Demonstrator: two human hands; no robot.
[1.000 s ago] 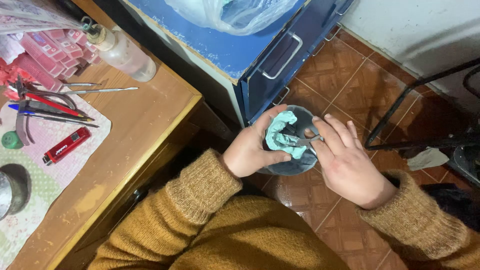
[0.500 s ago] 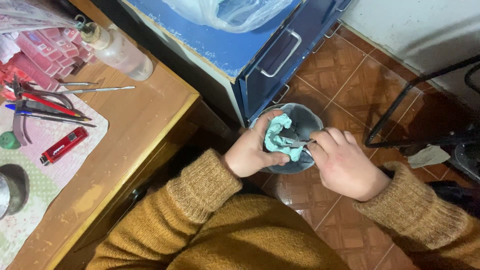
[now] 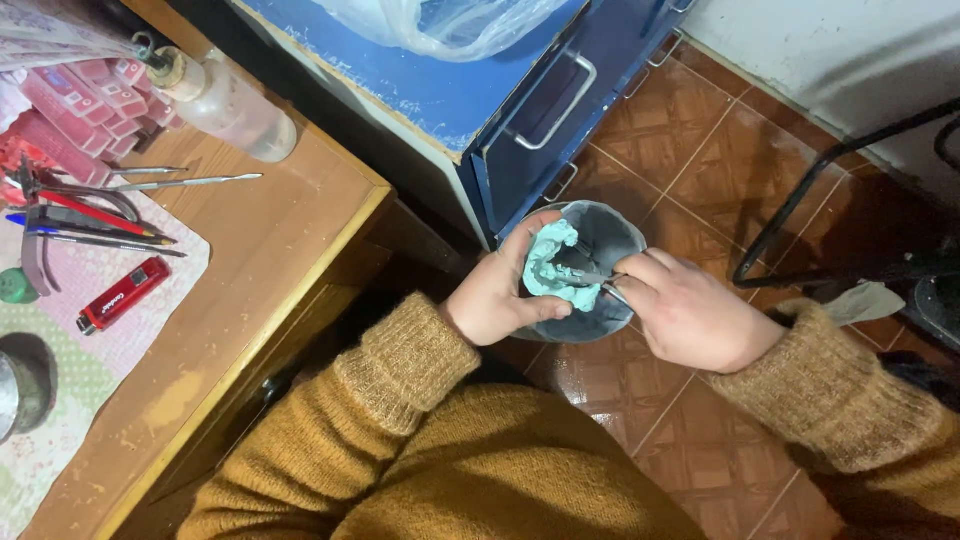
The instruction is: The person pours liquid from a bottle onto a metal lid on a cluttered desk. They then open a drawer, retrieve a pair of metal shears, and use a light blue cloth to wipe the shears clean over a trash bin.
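— Colours noted? The round rubber mixing bowl [image 3: 612, 240] was dark grey, the soft paste lump [image 3: 553, 270] in it pale teal.

— Sleeves?

— The knitted wool sweater [image 3: 420, 440] was mustard ochre. The glazed floor tiles [image 3: 690, 140] were reddish brown, the metal drawer cabinet [image 3: 520, 110] blue, the plastic lighter [image 3: 123, 295] red.

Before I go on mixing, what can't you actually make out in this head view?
- Spatula blade: buried in the teal paste; handle hidden inside the right hand.
- Grey mixing bowl: near rim covered by the left hand and the right fingers.
- Metal cup: cut off by the left edge.
- Clear plastic bag: cut off by the top edge.
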